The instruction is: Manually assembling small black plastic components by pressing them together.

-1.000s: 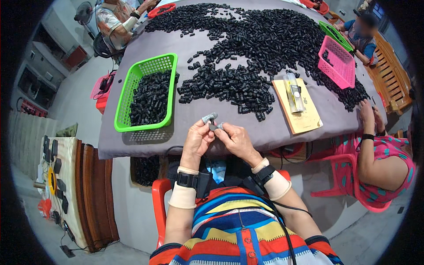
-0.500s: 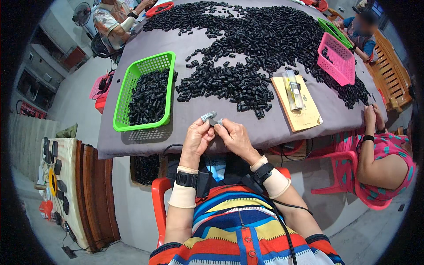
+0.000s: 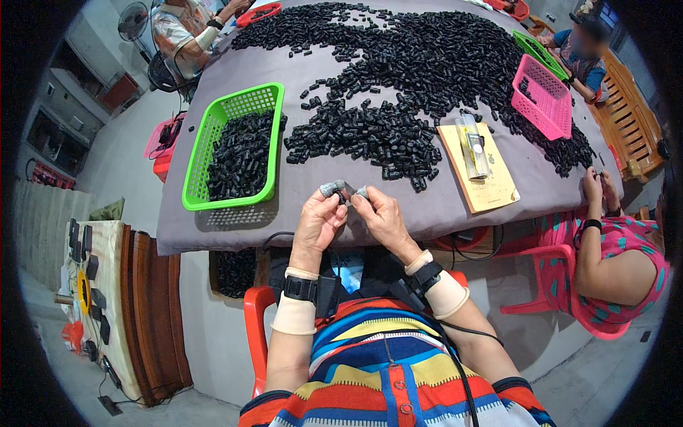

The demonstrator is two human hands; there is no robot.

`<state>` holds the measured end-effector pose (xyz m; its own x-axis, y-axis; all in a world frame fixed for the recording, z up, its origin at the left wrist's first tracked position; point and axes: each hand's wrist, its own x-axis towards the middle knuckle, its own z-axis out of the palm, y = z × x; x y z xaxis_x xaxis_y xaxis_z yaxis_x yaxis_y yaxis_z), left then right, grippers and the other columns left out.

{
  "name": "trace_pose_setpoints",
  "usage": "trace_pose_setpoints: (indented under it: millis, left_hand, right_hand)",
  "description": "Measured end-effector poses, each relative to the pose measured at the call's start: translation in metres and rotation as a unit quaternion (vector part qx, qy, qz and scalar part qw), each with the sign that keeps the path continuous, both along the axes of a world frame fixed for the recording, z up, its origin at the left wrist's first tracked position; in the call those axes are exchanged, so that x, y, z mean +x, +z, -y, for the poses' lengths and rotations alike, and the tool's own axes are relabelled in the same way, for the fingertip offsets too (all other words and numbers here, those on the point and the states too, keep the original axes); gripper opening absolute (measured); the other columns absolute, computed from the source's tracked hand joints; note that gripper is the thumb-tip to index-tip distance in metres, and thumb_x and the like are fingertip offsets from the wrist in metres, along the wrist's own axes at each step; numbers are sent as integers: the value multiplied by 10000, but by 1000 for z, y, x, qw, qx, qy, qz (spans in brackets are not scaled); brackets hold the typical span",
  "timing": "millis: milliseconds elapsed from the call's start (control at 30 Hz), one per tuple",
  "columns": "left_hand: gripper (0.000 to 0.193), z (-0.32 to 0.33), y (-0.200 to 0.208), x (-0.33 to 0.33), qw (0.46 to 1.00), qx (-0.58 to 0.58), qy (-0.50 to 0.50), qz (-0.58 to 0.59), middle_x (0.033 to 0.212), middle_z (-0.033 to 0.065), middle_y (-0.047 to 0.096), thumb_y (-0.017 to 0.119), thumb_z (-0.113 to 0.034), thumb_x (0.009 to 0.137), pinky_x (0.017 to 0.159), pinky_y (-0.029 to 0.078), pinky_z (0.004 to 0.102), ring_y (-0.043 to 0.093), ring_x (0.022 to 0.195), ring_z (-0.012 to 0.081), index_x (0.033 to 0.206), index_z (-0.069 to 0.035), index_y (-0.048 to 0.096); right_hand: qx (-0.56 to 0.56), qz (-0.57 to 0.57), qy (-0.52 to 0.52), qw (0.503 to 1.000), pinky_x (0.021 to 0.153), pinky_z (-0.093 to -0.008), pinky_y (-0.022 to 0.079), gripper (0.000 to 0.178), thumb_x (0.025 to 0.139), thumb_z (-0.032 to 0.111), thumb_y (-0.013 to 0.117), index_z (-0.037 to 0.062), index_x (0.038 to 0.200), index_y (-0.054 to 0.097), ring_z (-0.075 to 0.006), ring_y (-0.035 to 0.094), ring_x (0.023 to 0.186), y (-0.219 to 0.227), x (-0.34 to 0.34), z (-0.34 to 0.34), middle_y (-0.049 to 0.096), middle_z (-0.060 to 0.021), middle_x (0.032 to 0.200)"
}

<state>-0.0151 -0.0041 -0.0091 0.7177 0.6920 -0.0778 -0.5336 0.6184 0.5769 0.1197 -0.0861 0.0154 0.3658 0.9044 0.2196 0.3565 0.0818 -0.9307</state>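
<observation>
I judge the small black piece (image 3: 341, 199), pinched in the left grip (image 3: 320, 219) over the desk's (image 3: 434, 217) near edge, light, stiff, slick, best held by its sides; whether the right grip (image 3: 383, 215) pinches anything, I can't tell

The left forearm (image 3: 288, 359) comes up from below almost straight, while the right forearm (image 3: 484, 349) slants inward, bringing the 2 hands close together in front of the torso. The left hand (image 3: 320, 222) pinches with thumb and index finger, its other fingers curled toward the palm. The right hand (image 3: 382, 219) shows its back, thumb and index fingertip close together, pointing toward the left fingertips.
</observation>
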Motion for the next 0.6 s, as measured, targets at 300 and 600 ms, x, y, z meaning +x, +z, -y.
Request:
trace_pose_setpoints:
  millis: [300, 600]
  left_hand:
    - [227, 2, -7, 0, 1000, 13, -1, -17, 916, 55, 616, 536, -49, 882, 572, 468, 216, 545, 652, 101, 1107, -24, 557]
    - [245, 1, -7, -2, 999, 38, -17, -6, 902, 54, 604, 540, -60, 881, 592, 458, 206, 535, 676, 106, 1123, -22, 547]
  right_hand:
    - [-13, 43, -28, 999, 487, -383, 401, 333, 803, 297, 638, 11, 713, 491, -330, 568, 547, -3, -2, -5, 551, -177, 603]
    - [-12, 61, -27, 998, 489, -393, 400, 337, 806, 301, 630, 11, 709, 486, -353, 560, 554, 3, -2, -3, 544, -181, 596]
